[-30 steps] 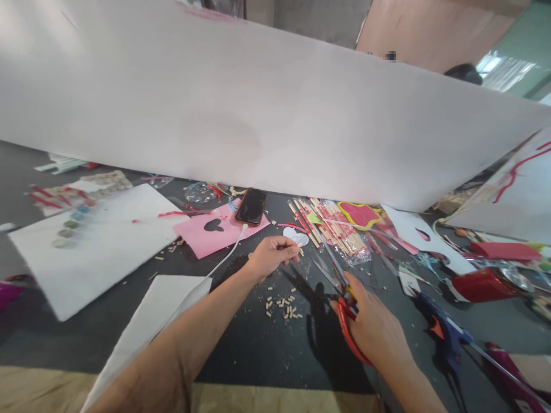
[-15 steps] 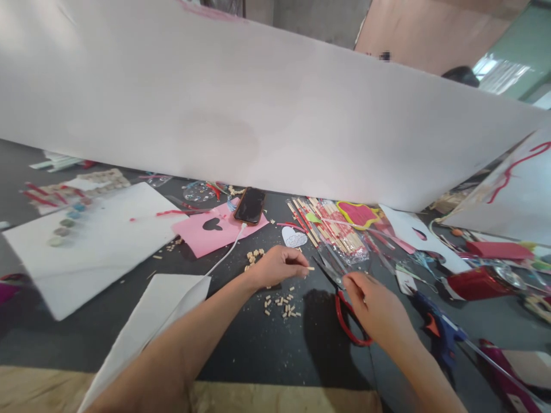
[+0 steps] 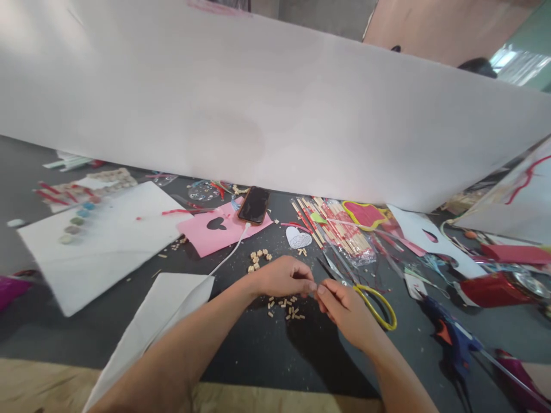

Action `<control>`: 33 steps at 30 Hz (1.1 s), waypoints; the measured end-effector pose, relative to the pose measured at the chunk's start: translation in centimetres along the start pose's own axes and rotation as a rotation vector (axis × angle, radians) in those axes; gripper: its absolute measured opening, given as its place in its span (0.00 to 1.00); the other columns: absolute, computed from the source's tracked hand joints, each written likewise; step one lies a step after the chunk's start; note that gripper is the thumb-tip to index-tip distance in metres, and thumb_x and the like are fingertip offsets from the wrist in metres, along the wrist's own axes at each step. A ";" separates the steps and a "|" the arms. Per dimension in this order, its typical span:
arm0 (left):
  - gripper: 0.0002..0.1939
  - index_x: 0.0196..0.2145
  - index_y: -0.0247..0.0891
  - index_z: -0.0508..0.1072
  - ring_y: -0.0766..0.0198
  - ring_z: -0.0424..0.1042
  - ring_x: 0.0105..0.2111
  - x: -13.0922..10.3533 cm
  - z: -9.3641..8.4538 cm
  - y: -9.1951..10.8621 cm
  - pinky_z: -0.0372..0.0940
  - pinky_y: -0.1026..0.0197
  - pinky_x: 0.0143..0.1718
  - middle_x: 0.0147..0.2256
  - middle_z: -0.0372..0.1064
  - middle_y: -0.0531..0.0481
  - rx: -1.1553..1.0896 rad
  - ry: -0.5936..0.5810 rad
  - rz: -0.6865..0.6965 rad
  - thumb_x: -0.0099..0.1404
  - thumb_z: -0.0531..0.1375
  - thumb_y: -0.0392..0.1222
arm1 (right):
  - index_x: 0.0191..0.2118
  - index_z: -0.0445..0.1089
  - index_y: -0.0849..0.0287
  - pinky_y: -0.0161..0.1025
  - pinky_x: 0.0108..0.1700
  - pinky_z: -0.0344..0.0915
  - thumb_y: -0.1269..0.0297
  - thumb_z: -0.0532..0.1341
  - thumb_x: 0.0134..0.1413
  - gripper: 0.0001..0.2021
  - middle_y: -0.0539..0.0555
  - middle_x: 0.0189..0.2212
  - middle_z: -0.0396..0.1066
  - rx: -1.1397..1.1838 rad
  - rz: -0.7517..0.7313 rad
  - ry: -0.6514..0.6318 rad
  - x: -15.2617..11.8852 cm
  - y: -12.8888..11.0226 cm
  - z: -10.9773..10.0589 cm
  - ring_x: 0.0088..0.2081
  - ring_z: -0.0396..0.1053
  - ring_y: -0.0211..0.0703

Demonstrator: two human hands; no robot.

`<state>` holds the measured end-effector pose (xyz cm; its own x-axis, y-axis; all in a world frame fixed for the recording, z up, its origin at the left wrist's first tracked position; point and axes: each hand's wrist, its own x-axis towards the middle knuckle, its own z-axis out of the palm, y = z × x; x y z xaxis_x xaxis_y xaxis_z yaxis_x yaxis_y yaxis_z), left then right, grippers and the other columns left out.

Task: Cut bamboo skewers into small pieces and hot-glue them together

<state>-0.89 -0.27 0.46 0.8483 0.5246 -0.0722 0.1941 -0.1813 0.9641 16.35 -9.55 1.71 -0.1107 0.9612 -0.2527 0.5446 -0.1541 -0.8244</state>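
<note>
My left hand point(image 3: 286, 279) and my right hand point(image 3: 344, 304) meet fingertip to fingertip above the dark table, both pinching. A small piece of wooden stick is between them, mostly covered by the fingers. Just under the left hand, several short cut pieces of stick point(image 3: 290, 311) are scattered. A small cluster of beige flower-like pieces point(image 3: 258, 258) lies behind my left wrist. Scissors with a yellow handle point(image 3: 390, 315) rest beyond the right hand, their blades point(image 3: 330, 271) pointing away to the left.
A phone point(image 3: 253, 205) on a white cable lies over pink paper point(image 3: 200, 236). Patterned sticks point(image 3: 344, 235) in plastic and a paper heart point(image 3: 296, 237) sit behind the hands. To the right are a glue gun point(image 3: 451, 338) and red can point(image 3: 501, 288). A white panel point(image 3: 275, 103) stands behind.
My right hand has left the scissors and moved left to meet my left hand. The scissors now lie with a yellow handle showing, where a red one showed before.
</note>
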 end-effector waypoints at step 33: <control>0.19 0.28 0.32 0.75 0.69 0.68 0.21 0.1 0.6 -0.6 0.57 0.68 0.24 0.21 0.71 0.50 -0.340 -0.151 -0.002 0.57 0.60 0.54 | 0.24 0.59 0.58 0.33 0.22 0.43 0.52 0.52 0.59 0.18 0.44 0.19 0.53 0.529 -0.106 -0.023 -0.4 0.9 1.6 0.21 0.45 0.32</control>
<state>-0.60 -0.58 -0.31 0.9160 0.3917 -0.0869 0.0429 0.1197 0.9919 15.53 -10.44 0.29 -0.1640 0.9733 -0.1609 0.0367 -0.1570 -0.9869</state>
